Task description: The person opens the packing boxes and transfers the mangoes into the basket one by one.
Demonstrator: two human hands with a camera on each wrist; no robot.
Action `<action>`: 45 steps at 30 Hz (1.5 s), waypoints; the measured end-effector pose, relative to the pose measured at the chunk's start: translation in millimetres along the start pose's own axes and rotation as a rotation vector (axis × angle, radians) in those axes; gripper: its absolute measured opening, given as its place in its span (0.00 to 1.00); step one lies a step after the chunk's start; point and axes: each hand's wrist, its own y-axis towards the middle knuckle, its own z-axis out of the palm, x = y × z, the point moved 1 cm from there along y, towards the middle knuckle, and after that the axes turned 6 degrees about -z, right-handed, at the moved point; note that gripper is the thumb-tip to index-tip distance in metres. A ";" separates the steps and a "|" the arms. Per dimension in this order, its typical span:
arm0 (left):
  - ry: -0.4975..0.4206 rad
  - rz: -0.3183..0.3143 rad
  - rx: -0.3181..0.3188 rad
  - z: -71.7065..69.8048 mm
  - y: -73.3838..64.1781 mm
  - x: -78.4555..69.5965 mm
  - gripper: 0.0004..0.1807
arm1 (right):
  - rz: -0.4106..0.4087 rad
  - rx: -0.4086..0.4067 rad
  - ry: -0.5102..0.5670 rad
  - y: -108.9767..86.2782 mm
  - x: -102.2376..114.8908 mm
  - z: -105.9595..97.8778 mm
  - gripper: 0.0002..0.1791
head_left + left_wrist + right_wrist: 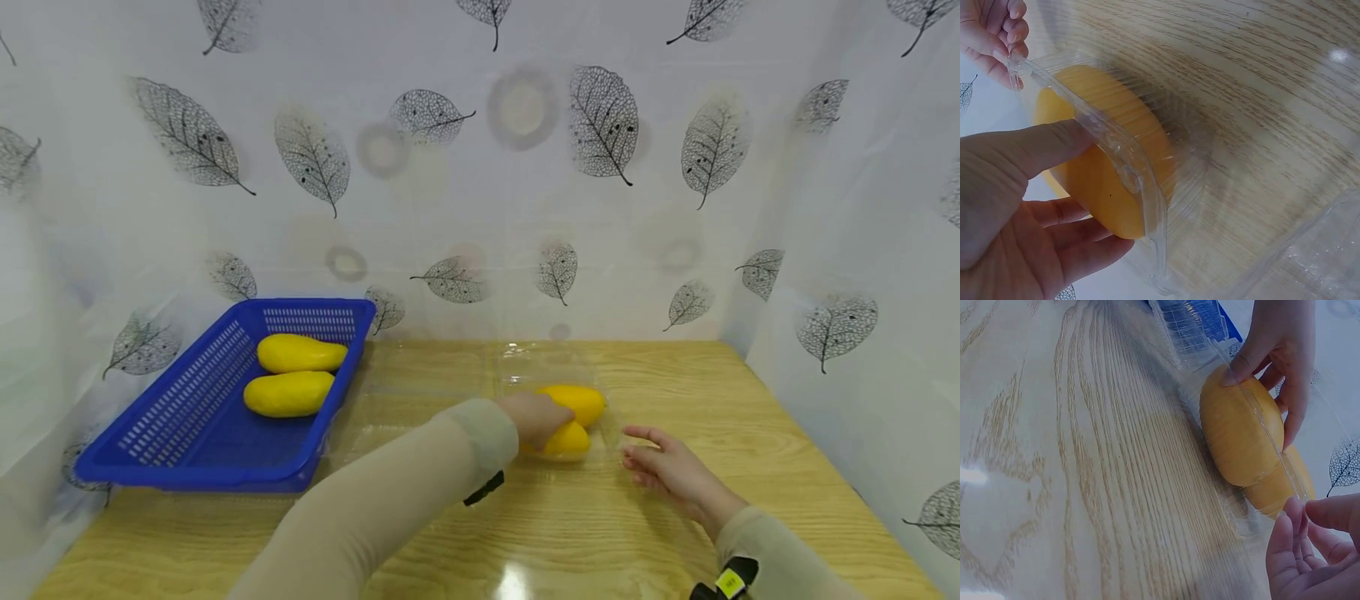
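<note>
Two orange-yellow mangoes, a rear mango (583, 402) and a front mango (564, 442), lie side by side in a clear plastic container (1241, 515) on the table. Reaching in from the left, my left hand (536, 419) holds a mango (1100, 187), its thumb across the top by the container's rim (1116, 150) and its fingers curled along the side. At the container's right end is my right hand (671, 475). In the right wrist view its thumb and fingertips (1295, 506) pinch the plastic edge.
On the left stands a blue plastic basket (217, 479) with two long yellow fruits (288, 394) inside. Between basket and mangoes lies more clear plastic packaging (420, 383). A leaf-patterned white curtain (450, 192) hangs behind and beside the wooden table (675, 375).
</note>
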 end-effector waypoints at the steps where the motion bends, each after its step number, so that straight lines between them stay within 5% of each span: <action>1: 0.000 0.002 0.002 -0.6 -0.2 0.3 0.21 | -0.001 0.003 0.002 0.2 0.3 -0.1 0.30; 10: 0.015 0.040 0.011 -6.6 -3.4 4.2 0.22 | 0.002 -0.002 0.002 1.6 0.1 2.2 0.30; 25: 0.085 0.130 -0.086 -11.7 -0.7 17.6 0.27 | -0.003 -0.011 -0.022 0.0 -3.4 3.5 0.30; 45: 0.053 0.208 -0.147 -26.7 -26.5 30.1 0.31 | -0.017 -0.005 -0.026 -1.7 -2.7 3.4 0.31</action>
